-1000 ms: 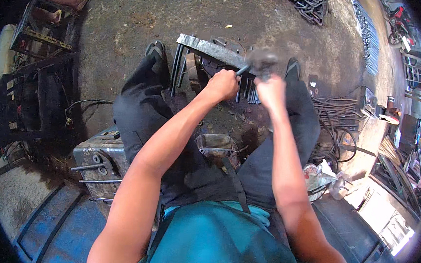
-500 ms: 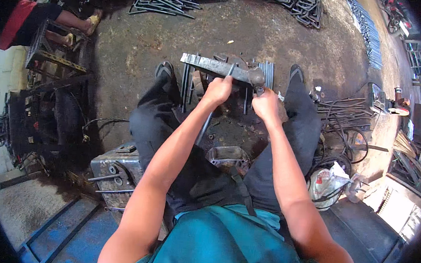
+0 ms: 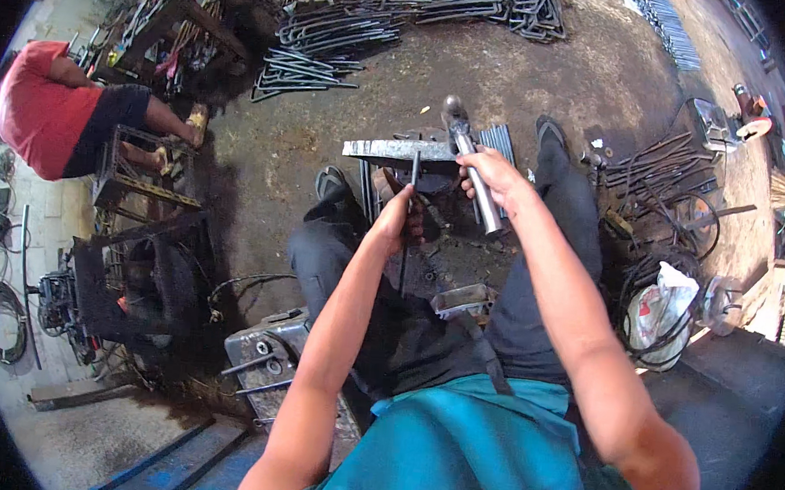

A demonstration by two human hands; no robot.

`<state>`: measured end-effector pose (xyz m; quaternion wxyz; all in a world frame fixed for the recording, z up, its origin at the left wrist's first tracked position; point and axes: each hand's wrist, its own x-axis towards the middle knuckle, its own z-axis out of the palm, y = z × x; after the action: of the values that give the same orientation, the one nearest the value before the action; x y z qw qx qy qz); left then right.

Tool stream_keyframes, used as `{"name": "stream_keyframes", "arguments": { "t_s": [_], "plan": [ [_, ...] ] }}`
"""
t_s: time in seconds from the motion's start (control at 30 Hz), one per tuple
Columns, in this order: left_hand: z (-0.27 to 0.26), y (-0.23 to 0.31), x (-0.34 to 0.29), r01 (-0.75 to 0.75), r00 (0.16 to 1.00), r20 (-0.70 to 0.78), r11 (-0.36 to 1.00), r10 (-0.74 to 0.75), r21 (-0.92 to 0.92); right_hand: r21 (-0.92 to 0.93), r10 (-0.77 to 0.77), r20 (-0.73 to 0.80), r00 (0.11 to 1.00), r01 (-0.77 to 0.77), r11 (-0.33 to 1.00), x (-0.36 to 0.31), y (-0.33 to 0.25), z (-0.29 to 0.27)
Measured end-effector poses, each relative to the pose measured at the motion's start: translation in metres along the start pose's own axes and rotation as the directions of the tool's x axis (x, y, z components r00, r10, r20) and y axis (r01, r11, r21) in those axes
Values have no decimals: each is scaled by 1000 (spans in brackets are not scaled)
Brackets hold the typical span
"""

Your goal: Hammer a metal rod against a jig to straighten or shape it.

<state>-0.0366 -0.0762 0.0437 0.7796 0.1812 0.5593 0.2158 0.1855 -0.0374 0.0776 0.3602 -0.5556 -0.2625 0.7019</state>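
My left hand [image 3: 398, 218] is closed round a thin metal rod [image 3: 415, 172], whose far end rests at a flat steel bar [image 3: 367, 148]. The rod's near end points back toward my lap. My right hand [image 3: 499, 178] grips a hammer [image 3: 484, 208] by its thick metal handle. The hammer's rounded head [image 3: 455, 111] is beyond the far edge of the steel bar, apart from the rod. Between my knees, the steel bar lies crosswise on a low work stand, mostly hidden beneath it.
Straight rods [image 3: 498, 143] lie just right of the steel bar. Bent rods [image 3: 409, 11] are heaped at the far side, with more rods [image 3: 666, 169] and a white bag [image 3: 661, 309] at right. A metal box [image 3: 266, 359] stands by my left leg. Another person [image 3: 51, 121] sits at far left.
The hammer head has moved from over the steel bar to beyond it. My left hand has drawn nearer with the rod, which now points straighter away from me. The view has turned left.
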Motion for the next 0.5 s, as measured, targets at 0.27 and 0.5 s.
{"name": "stream_keyframes", "arguments": {
  "t_s": [0.27, 0.5],
  "plan": [
    [-4, -3, 5, -39, 999, -22, 969, 46, 244, -475, 157, 40, 987, -120, 872, 3, 8, -34],
    [-25, 29, 37, -10, 949, -187, 621, 252, 784, -430, 138, 131, 982, -69, 900, 5, 18, -47]
  ]
}}
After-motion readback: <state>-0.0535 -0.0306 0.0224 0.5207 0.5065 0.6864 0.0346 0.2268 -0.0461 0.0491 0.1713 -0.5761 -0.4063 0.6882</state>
